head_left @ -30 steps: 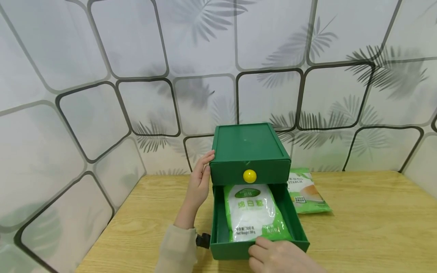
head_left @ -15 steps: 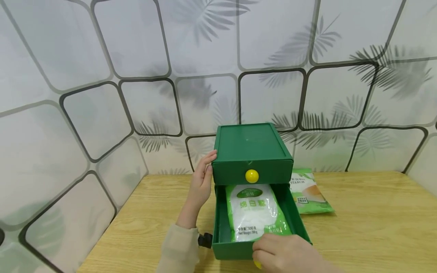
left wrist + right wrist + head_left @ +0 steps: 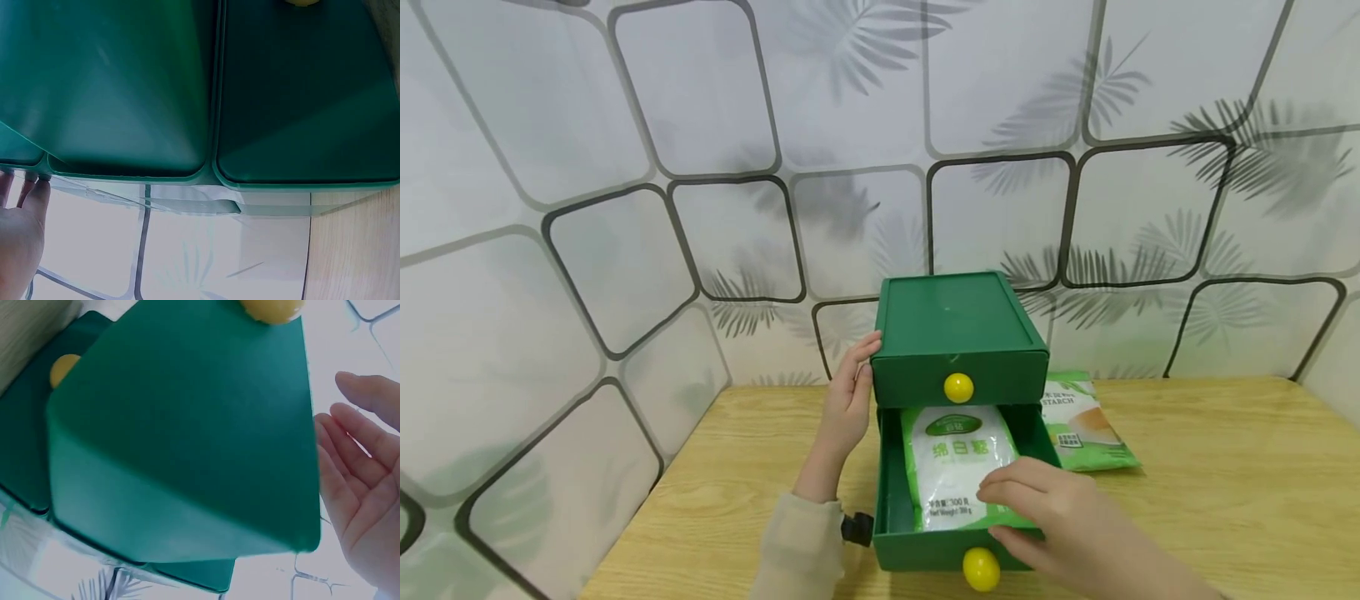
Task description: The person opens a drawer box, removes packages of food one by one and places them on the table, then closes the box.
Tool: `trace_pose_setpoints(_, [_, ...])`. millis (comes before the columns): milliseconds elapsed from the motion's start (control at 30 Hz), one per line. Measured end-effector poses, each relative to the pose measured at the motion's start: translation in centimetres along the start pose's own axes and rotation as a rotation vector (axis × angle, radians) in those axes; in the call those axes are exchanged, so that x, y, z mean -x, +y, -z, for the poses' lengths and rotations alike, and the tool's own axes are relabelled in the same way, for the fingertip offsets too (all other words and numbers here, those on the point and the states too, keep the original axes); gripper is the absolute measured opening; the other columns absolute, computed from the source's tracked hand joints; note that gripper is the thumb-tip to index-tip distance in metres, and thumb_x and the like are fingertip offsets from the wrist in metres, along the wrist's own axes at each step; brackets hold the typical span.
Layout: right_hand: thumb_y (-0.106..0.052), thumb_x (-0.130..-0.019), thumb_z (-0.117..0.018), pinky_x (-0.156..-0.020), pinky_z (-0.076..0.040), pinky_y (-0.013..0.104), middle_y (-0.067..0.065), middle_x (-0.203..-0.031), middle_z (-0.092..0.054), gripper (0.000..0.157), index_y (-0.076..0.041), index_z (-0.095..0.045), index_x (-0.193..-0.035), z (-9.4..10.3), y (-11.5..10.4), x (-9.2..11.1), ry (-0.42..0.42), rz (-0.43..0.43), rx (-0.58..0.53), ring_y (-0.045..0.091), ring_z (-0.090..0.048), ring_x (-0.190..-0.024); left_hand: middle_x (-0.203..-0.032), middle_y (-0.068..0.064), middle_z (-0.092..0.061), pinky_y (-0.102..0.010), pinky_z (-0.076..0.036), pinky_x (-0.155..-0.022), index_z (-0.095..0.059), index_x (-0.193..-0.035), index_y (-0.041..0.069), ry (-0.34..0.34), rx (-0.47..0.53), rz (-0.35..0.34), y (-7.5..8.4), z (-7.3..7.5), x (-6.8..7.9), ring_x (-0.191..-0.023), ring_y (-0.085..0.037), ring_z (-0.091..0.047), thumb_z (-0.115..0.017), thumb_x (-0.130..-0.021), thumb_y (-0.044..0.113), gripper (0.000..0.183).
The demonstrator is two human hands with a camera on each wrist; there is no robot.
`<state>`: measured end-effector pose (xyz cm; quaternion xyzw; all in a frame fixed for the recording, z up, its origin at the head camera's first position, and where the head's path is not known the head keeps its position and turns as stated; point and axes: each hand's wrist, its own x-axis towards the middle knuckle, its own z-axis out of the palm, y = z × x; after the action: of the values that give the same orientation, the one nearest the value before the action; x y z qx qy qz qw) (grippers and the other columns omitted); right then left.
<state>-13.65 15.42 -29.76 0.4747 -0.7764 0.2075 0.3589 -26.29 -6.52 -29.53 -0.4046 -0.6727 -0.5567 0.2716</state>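
Observation:
A green two-drawer box [image 3: 955, 312] stands on the table, its lower drawer [image 3: 917, 552] pulled out and its upper drawer in place. In that lower drawer lies a green-and-white bag of sugar [image 3: 951, 479]. My left hand [image 3: 844, 408] rests against the box's left side; its fingertips [image 3: 42, 182] also touch the box edge in the left wrist view. Over the front right of the lower drawer hovers my right hand [image 3: 1060, 512], fingers loosely extended and holding nothing. It hides part of the bag and the drawer's rim. The lower yellow knob [image 3: 981, 569] is uncovered.
A green-and-white starch packet [image 3: 1086, 425] lies on the wooden table [image 3: 1232, 492] to the right, partly behind the box. The upper drawer has another yellow knob [image 3: 958, 387]. A patterned wall covering [image 3: 1000, 217] rises behind the table.
My right hand has come off the lower drawer's front and risen over the bag, uncovering the yellow knob. The left hand keeps its place on the box. The drawer stays pulled out.

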Motion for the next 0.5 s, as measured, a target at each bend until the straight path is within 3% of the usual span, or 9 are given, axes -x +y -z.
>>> trace_pose_setpoints(133, [-0.034, -0.086, -0.055, -0.068, -0.045, 0.013, -0.005, -0.090, -0.059, 0.024, -0.011, -0.063, -0.089, 0.3, 0.5, 0.0, -0.030, -0.081, 0.052, 0.009, -0.056, -0.077, -0.126, -0.030, -0.038, -0.046, -0.029, -0.096, -0.043, -0.114, -0.018, 0.007, -0.001, -0.003, 0.0, -0.1, 0.0, -0.120, -0.038, -0.032, -0.031, -0.090, -0.014, 0.027])
trace_pose_setpoints(233, [-0.027, -0.076, -0.070, -0.065, -0.046, 0.016, -0.007, -0.088, -0.059, 0.021, -0.012, -0.063, -0.089, 0.5, 0.9, 0.1, -0.093, -0.161, 0.094, 0.007, -0.056, -0.077, -0.126, -0.030, -0.038, -0.046, -0.028, -0.097, -0.043, -0.114, -0.018, 0.008, 0.004, -0.002, 0.0, -0.1, 0.0, -0.120, -0.038, -0.032, -0.031, -0.090, -0.015, 0.027])
trace_pose_setpoints(333, [-0.019, -0.067, -0.077, -0.061, -0.048, 0.020, -0.006, -0.088, -0.060, 0.028, -0.011, -0.064, -0.090, 0.6, 1.3, 0.2, -0.174, -0.255, 0.116, 0.008, -0.056, -0.076, -0.126, -0.031, -0.038, -0.046, -0.028, -0.097, -0.043, -0.114, -0.018, 0.005, 0.005, -0.002, 0.0, 0.0, 0.0, -0.121, -0.038, -0.032, -0.031, -0.090, -0.015, 0.027])
trace_pose_setpoints(500, [-0.026, -0.072, -0.073, -0.061, -0.049, 0.026, -0.001, -0.089, -0.062, 0.030, -0.008, -0.064, -0.095, 0.7, 2.0, 0.3, -0.328, -0.480, 0.145, 0.013, -0.058, -0.076, -0.127, -0.031, -0.037, -0.046, -0.028, -0.097, -0.042, -0.115, -0.018, -0.001, 0.010, 0.006, 0.1, 0.0, 0.1, -0.121, -0.038, -0.031, -0.031, -0.090, -0.014, 0.027])
